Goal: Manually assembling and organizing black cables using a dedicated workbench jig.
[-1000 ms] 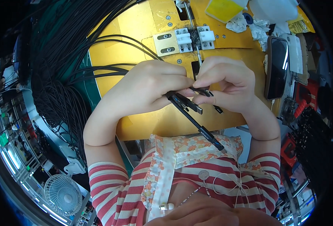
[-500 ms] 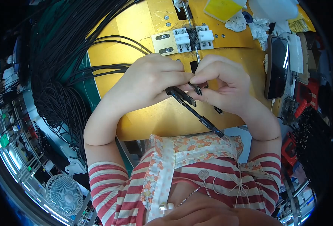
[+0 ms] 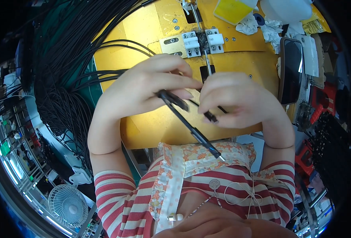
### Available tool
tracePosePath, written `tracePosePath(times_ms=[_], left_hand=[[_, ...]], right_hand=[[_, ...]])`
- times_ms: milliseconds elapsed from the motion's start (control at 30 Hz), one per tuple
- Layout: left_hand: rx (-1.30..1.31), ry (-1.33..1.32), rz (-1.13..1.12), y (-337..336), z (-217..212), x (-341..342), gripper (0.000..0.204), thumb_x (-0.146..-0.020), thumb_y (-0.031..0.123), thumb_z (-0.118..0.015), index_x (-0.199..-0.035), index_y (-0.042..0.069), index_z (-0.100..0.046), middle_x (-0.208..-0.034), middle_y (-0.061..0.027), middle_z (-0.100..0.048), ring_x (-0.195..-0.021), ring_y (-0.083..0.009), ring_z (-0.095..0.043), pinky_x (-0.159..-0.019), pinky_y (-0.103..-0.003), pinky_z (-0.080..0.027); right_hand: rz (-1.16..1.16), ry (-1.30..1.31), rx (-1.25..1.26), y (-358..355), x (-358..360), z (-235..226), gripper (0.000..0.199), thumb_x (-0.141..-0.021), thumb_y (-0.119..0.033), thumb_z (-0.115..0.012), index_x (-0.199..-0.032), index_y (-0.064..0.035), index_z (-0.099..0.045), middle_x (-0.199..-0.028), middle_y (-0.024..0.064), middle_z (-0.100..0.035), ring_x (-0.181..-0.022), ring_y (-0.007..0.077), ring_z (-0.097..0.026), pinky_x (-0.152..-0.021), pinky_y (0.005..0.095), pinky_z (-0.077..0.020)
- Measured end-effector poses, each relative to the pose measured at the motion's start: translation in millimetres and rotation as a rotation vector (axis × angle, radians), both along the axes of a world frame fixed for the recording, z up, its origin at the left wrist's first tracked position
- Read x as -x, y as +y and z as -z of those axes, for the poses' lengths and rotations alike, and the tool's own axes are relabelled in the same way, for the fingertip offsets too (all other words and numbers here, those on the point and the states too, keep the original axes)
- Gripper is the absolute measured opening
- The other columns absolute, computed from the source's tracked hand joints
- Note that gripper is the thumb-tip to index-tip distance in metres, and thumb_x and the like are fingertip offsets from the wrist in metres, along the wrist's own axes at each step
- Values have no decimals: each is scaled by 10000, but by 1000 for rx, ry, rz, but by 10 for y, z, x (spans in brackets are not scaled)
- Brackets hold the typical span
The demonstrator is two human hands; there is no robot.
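My left hand (image 3: 153, 83) is closed around several black cables, whose ends stick out below the fingers. One long cable end (image 3: 199, 137) slants down to the right, with a bare metal tip. My right hand (image 3: 237, 99) pinches a short black cable connector (image 3: 210, 116), smeared by motion. The fingertips of both hands come close together below a metal rod (image 3: 207, 59), and a thin stretch of cable shows between them. Exactly how the cables lie inside my left fingers is hidden.
A gold work plate (image 3: 175, 129) carries white clamp blocks (image 3: 191, 44) beyond my hands. A thick bundle of black cables (image 3: 64, 99) hangs at the left. To the right lies a dark phone (image 3: 292, 71), near crumpled tissue (image 3: 271, 33). A small fan (image 3: 68, 205) stands lower left.
My left hand has shifted slightly left with the cables, and the long cable end swung left and down. My right hand has tilted downward, carrying its connector lower, away from the left hand's cable ends.
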State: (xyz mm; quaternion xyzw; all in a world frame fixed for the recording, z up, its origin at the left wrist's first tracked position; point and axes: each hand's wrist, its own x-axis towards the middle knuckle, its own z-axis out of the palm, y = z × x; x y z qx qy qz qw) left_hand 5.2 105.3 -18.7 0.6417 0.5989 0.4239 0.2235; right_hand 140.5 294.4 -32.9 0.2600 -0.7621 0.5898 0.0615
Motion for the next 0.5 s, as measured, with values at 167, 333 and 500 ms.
tracePosePath(times_ms=[167,333,500], left_hand=[[126,246,-231,-5,-58,-156,190,-810,77,-670,-991,20,-671,-692,-85,-541,-602,-233,-564,-529,-334,-431],[103,390,-316,78,115,-226,245,-733,21,-666,-978,19,-664,-690,-98,-538,-615,-260,-583,-537,-340,-463],[164,197,-135,48,105,-131,317,-694,7,-671,-1010,28,-667,-691,-96,-536,-606,-259,-580,-540,-341,-456]], right_hand=[[-130,-97,36,223,26,-61,459,-613,-174,-854,-996,-20,-655,-906,93,-629,-779,243,-605,-678,345,-480],[82,-91,-78,70,-11,-69,402,-685,-61,-741,-1065,-65,-609,-851,78,-615,-742,199,-596,-646,311,-482],[-33,-223,-49,167,-35,-46,309,-722,-67,-741,-1011,-53,-632,-795,66,-629,-659,204,-593,-585,288,-478]])
